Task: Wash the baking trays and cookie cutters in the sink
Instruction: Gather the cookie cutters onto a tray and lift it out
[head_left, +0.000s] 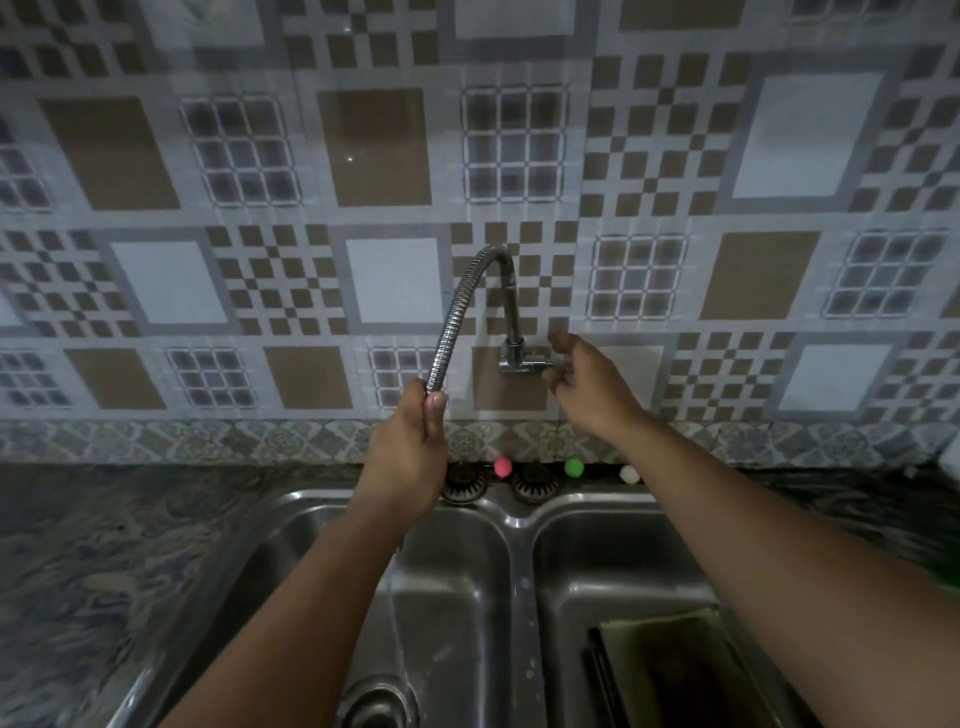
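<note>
Left hand (402, 457): we grip the flexible faucet hose (457, 312) near its spout end.
Right hand (584, 382): fingers loosely spread at the tap valve (522, 358).
Baking tray (675, 670): lying in the double sink's (514, 519) right basin.

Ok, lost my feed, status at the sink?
Left hand gripping faucet hose end. Right hand open at tap valve. Baking tray waiting in right basin. Nothing blocking.
</note>
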